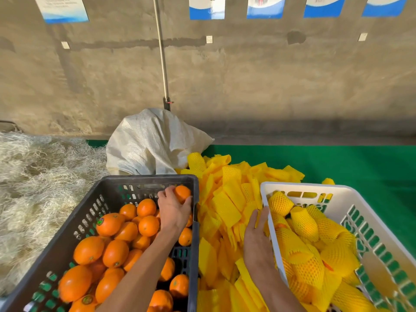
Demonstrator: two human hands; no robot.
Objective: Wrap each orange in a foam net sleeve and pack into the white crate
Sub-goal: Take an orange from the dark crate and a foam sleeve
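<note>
A dark grey crate (67,226) at lower left holds several bare oranges (116,252). My left hand (173,210) reaches to its far right corner and grips one orange (182,192). Between the crates lies a heap of flat yellow foam net sleeves (227,199). My right hand (256,239) rests on this heap beside the white crate's left wall, fingers straight, touching a sleeve. The white crate (371,212) at right holds several oranges wrapped in yellow sleeves (304,224).
A white woven sack (148,143) stands behind the dark crate. Pale straw-like fibre (38,176) covers the left. Green matting (337,163) lies under the sleeves and the white crate. A concrete wall with a pole (162,59) rises behind.
</note>
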